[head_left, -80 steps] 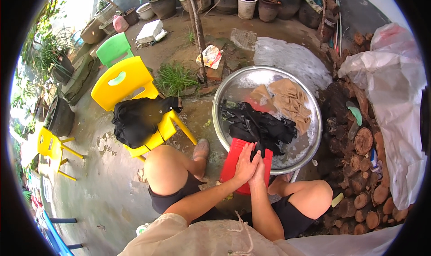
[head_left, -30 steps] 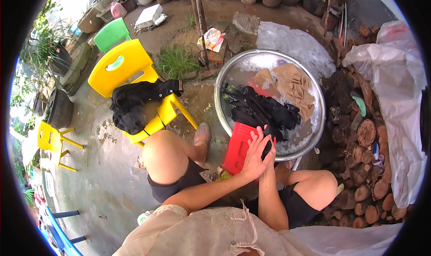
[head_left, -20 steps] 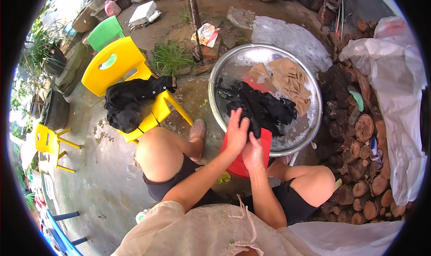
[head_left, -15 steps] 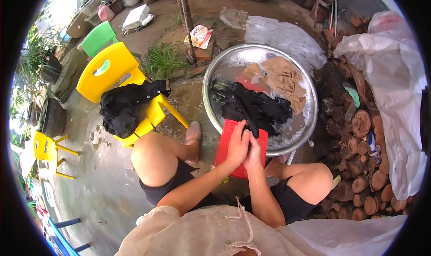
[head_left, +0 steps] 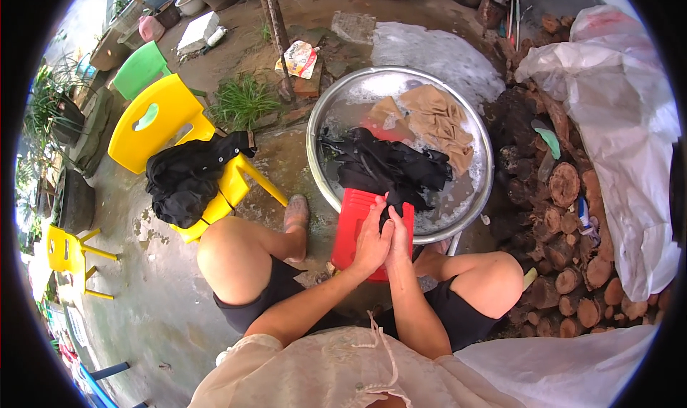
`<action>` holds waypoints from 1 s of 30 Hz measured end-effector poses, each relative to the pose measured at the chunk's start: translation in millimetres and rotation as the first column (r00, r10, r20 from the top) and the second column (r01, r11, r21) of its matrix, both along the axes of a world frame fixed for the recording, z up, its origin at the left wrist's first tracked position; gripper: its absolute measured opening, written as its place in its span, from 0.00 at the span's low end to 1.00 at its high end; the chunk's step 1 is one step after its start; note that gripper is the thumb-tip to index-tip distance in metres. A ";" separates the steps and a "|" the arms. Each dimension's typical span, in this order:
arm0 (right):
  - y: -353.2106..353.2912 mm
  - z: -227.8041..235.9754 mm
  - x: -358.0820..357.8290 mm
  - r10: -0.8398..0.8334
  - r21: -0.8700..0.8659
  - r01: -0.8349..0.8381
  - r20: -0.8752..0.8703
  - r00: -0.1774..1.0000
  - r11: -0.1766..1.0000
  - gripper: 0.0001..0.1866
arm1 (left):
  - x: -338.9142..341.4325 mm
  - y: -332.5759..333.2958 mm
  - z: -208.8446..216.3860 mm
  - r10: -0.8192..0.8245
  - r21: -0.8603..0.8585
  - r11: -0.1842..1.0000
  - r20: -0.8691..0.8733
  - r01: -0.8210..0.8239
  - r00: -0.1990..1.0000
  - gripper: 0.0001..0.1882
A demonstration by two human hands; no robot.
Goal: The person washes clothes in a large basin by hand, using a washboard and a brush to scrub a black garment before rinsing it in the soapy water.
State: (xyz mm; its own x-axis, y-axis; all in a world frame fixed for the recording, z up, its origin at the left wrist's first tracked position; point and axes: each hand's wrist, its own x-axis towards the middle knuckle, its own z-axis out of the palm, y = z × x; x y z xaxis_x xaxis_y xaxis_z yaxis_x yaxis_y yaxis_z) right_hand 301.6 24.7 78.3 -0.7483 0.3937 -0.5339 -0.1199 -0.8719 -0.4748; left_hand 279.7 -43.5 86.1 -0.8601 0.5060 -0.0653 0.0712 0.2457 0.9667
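Note:
Both hands are pressed together over a red washboard that leans into a wide metal basin. My left hand and my right hand are closed around one end of a wet black garment. The end in my palms is mostly hidden. From there the black cloth spreads over the top of the board and into the soapy water. A tan garment lies in the suds on the basin's far side.
Another black garment is draped over a yellow chair at left, with a green chair behind it. Cut logs and white plastic sheeting line the right side. A thin trunk stands beyond the basin.
The whole view has shifted a little, so the scene sits further left. Both hands stay pressed together on the black garment over the washboard, with little visible movement.

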 end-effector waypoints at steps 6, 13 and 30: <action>13.5 -22.4 3.0 -0.031 -0.142 -0.008 -0.273 0.961 0.990 0.22 | 19.0 1.0 27.6 -0.041 0.102 0.991 -0.375 0.086 0.926 0.19; 7.7 -31.6 12.3 0.020 0.224 0.069 -0.371 0.928 0.972 0.23 | 12.8 18.4 17.5 0.019 0.099 0.995 -0.356 0.017 0.934 0.18; 16.9 16.1 -1.6 -0.283 0.532 0.161 0.156 0.946 0.831 0.12 | -27.0 2.4 -0.9 -0.043 0.120 0.992 0.153 0.025 0.987 0.29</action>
State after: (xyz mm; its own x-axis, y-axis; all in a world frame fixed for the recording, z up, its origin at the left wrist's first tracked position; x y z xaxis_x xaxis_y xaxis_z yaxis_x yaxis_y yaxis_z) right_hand 300.0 41.6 94.3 -0.4949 0.7946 -0.3515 -0.1205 -0.4634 -0.8779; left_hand 252.8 -41.1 85.2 -0.8265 0.5466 -0.1350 -0.0755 0.1300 0.9886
